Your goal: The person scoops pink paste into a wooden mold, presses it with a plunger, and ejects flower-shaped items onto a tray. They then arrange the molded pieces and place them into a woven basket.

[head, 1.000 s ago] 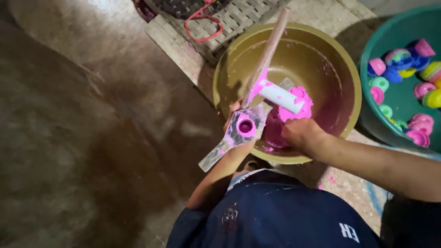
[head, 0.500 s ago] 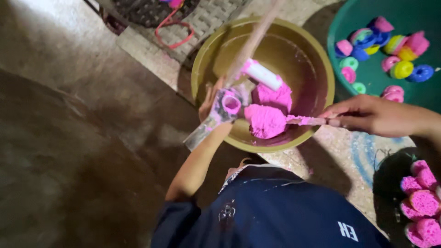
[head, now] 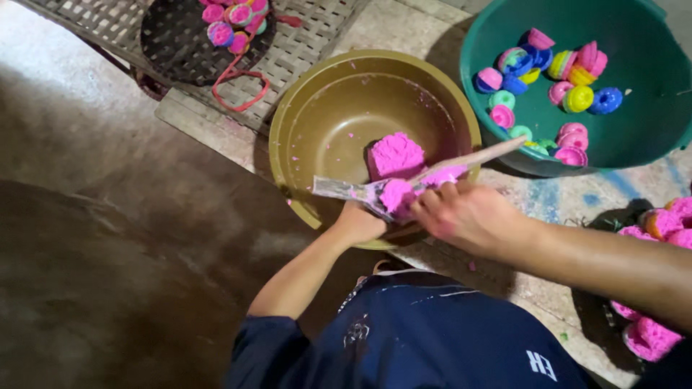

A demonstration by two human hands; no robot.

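Observation:
An olive-brown bowl [head: 317, 122] sits on the floor in front of me with a block of pink dough [head: 395, 155] inside. My left hand [head: 358, 223] grips a clear plastic mould [head: 346, 189] at the bowl's near rim; the mould is smeared and heaped with a pink lump [head: 398, 194]. My right hand [head: 468, 216] is closed right next to that lump, its fingers touching it. It holds a thin tan stick [head: 479, 155] streaked with pink that points up and to the right over the bowl's rim.
A teal tub [head: 634, 137] at the upper right holds several small coloured moulds. Shaped pink pieces [head: 649, 335] lie on the floor at the right edge. A dark round tray [head: 180, 43] with more coloured pieces rests on a woven mat at the top.
My right hand has come back from the right side to the mould at the bowl's rim. The mould has dropped lower and now lies flat, heaped with pink dough. The view shifted.

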